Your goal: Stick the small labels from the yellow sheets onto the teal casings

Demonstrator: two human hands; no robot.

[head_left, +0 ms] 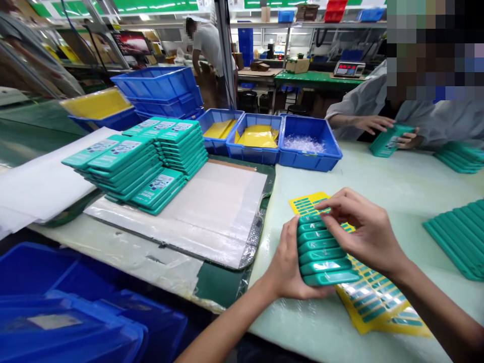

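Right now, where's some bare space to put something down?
The white sheet is bare to the right of the teal stacks. The pale table has room between the right hand and the teal row at the right edge. It's crowded where the left hand holds a teal bundle, with yellow sheets nearby.

Bare table affords a lane between the right hand and the row of teal cases; the pale board is open rightward of the tall stacks. Three blue bins bar the far side; the held cases obstruct the space between both hands.
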